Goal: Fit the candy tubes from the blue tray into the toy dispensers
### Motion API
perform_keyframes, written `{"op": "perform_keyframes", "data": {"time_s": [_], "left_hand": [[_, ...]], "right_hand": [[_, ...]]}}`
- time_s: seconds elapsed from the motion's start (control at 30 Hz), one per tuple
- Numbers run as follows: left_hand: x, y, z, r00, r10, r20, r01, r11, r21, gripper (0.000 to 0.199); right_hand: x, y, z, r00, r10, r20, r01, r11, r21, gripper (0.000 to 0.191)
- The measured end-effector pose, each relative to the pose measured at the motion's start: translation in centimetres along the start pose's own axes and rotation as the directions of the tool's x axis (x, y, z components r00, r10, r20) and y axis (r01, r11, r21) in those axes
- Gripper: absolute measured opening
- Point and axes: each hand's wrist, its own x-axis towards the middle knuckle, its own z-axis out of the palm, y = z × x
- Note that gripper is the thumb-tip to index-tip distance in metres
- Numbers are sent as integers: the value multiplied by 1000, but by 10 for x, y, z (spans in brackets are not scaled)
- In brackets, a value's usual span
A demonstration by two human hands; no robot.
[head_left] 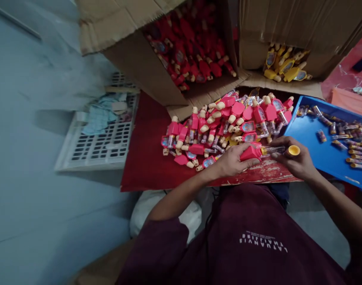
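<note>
My left hand [232,161] is closed around a pink plastic toy piece [251,152] above the table's front edge. A clear tube [272,150] with a yellow band sticks out of that piece to the right. At the tube's far end, the fingers of my right hand [301,164] are closed, with a yellow round-ended tube [293,150] between them. Whether they also grip the clear tube is hard to see. Just beyond both hands lies a heap of pink toys [237,113] with cream knobs and clear tubes.
A blue tray [307,142] of small wrapped tubes [359,146] stands at right. Behind the heap, one cardboard box [151,67] holds red toys, another [287,23] yellow ones. A white plastic crate [93,152] with a cloth sits left of the red table [145,158].
</note>
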Motion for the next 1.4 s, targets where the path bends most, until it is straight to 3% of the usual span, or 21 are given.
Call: {"op": "perform_keyframes", "data": {"time_s": [0.17,0.3,0.4,0.5,0.57,0.63,0.7,0.77,0.8,0.83,0.9,1.0,1.07,1.13,1.2,1.23,1.3,1.4], "left_hand": [[-6,0,12,993,43,111,-65,978,197,38],[-12,-5,30,989,53,141,-98,937,335,45],[-17,-6,45,991,31,128,-90,864,495,43],[-21,-7,55,978,4,209,-144,740,657,33],[-21,-10,55,955,-28,295,-193,697,690,28],[-19,-16,50,946,-80,315,-156,739,656,30],[-15,-21,41,940,-114,322,-81,842,534,35],[-14,-23,33,929,-93,359,-50,928,369,38],[-15,-24,31,926,-70,371,-57,946,320,38],[-17,-24,30,928,-50,370,-76,945,318,38],[-23,-23,31,942,-28,336,-128,893,432,35],[-31,-27,36,946,15,324,-215,775,594,33],[-33,-32,34,953,20,304,-201,789,581,35],[-34,-35,29,964,-1,267,-142,845,516,40],[-36,-36,22,971,-4,239,-113,873,475,45],[-38,-34,19,972,8,234,-122,869,480,46],[-44,-30,17,976,34,217,-148,831,537,48],[-52,-27,20,986,28,167,-131,748,650,49]], "right_hand": [[-20,7,1,994,-94,59,94,996,6,21],[-35,12,2,993,-83,78,85,996,-11,20],[-46,19,10,992,102,67,-107,992,68,27],[-53,27,20,916,377,138,-396,905,157,34],[-57,33,24,878,437,195,-462,880,110,34],[-60,38,23,917,353,185,-359,933,2,30],[-62,41,20,979,139,147,-126,987,-95,26],[-64,42,17,990,-66,128,83,988,-134,25],[-64,41,16,985,-110,134,127,984,-127,25],[-63,40,17,985,-99,142,115,987,-109,23],[-60,34,20,985,68,157,-61,997,-48,24],[-53,27,26,899,350,262,-367,930,16,39],[-47,24,26,905,322,277,-326,945,-32,36],[-43,24,24,960,128,247,-102,988,-115,28],[-40,24,23,965,-54,257,93,985,-144,29],[-39,24,23,959,-82,270,123,983,-135,29],[-35,22,27,957,-12,291,43,994,-99,28],[-27,19,41,922,206,328,-206,978,-34,33]]}}
